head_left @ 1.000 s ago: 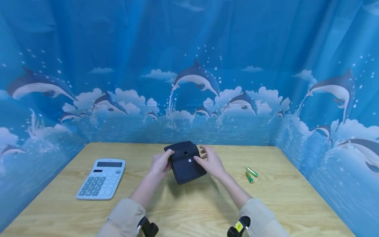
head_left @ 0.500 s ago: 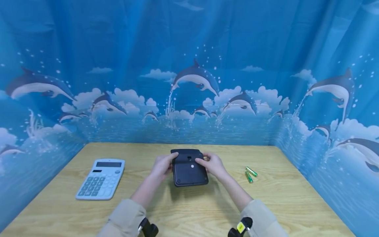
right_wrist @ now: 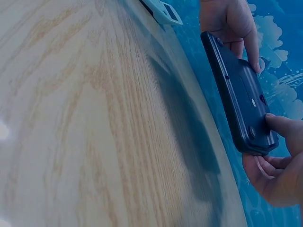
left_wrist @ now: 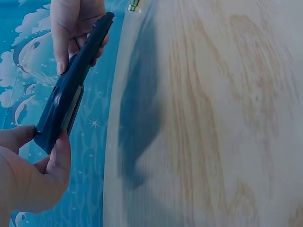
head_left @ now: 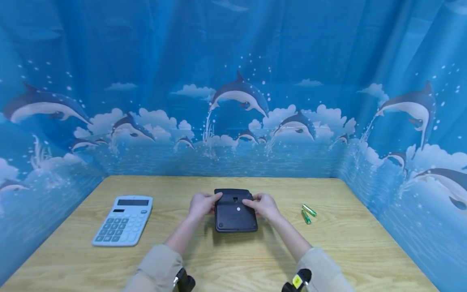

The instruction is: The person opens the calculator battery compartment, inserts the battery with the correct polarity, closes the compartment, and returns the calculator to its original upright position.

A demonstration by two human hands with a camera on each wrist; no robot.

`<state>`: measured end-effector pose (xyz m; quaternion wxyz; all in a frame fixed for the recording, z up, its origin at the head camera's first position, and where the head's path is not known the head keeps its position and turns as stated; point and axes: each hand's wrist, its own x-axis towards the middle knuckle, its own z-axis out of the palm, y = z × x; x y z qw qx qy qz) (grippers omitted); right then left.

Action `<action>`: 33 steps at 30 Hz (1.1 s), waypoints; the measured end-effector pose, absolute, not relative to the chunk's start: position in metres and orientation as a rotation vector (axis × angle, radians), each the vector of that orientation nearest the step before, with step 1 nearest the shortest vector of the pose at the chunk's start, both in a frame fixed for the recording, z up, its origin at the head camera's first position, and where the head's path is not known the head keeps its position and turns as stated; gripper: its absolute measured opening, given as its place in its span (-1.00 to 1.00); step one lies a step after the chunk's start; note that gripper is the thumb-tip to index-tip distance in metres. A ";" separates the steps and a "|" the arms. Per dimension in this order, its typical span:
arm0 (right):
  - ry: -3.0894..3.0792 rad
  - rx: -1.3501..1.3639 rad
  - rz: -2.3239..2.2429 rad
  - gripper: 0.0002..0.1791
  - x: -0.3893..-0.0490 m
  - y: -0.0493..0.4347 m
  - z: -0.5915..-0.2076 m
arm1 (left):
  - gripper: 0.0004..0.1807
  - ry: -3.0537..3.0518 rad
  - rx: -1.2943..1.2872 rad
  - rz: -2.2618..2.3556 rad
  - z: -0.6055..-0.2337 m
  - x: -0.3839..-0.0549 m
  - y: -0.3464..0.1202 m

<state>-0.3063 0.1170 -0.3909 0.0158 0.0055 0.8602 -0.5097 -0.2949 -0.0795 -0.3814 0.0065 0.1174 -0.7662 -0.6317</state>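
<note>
A black calculator [head_left: 235, 221], back side up, is held over the table in the head view. Small round feet, a white dot and a small notch mark its back. My left hand [head_left: 201, 206] pinches its left edge, thumb on top and fingers underneath. At the opposite edge my right hand [head_left: 265, 206] grips it, the thumb lying on the back near the notch. Both wrist views show the calculator [right_wrist: 239, 94] tilted above the wood, its shadow falling below. Its keys and display face away from the head camera.
A pale blue calculator [head_left: 122, 221] lies face up at the left of the wooden table [head_left: 233, 263]. Two green batteries, one [head_left: 309, 209] behind the other [head_left: 305, 217], lie at the right. A blue dolphin curtain [head_left: 233, 52] encloses the back and sides.
The black calculator has come down and slightly right, turning from slanted to nearly straight. My right fingers, earlier spread loosely by its edge, now grip it.
</note>
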 end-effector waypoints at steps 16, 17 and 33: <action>2.755 0.050 -1.429 -0.42 -0.310 0.126 -0.401 | -0.48 -2.618 0.444 -1.734 -0.389 -0.301 -0.061; 2.754 0.058 -1.428 -0.42 -0.310 0.126 -0.402 | -0.48 -2.626 0.438 -1.727 -0.390 -0.301 -0.060; 2.834 0.069 -1.314 -0.44 -0.309 0.125 -0.411 | -0.63 -2.695 0.290 -1.551 -0.404 -0.301 -0.056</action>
